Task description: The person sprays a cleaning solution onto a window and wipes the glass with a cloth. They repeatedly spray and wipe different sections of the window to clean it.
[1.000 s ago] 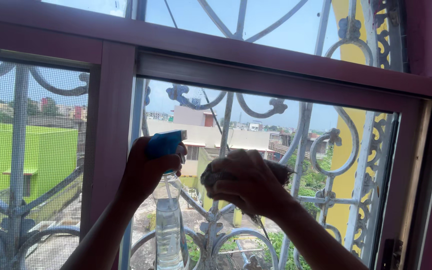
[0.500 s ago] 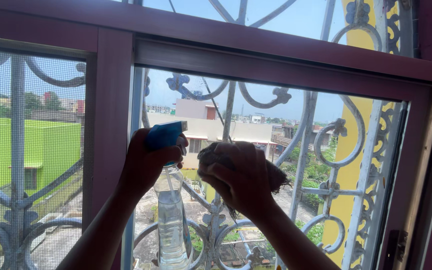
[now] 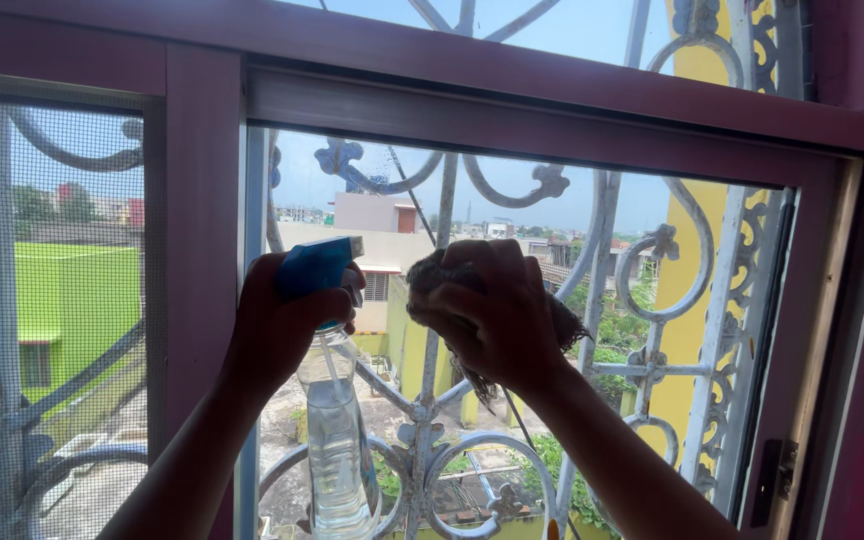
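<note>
Since the earlier frames, the right hand (image 3: 492, 310) and its cloth (image 3: 562, 325) had risen up the glass and drifted slightly left, while the left hand (image 3: 277, 320) with the bottle (image 3: 337, 440) had hardly shifted against the frame.

Across the whole view stood the window: a maroon frame (image 3: 202, 200) with a mesh screen (image 3: 42, 300) on the left and a clear pane (image 3: 592, 200) on the right, a white scrolled grille (image 3: 652, 280) outside it. The pane lay straight ahead of both hands, on the far side of them, with most of its unwiped stretch to the right and above the cloth.

The right hand was closed round the bunched dark cloth, pressed to the glass near the pane's middle, and was the nearer one to that open area. The left hand was curled tight round the blue trigger head of the spray bottle, whose long axis hung upright, clear body downward, just left of the cloth, near the pane's left edge.
</note>
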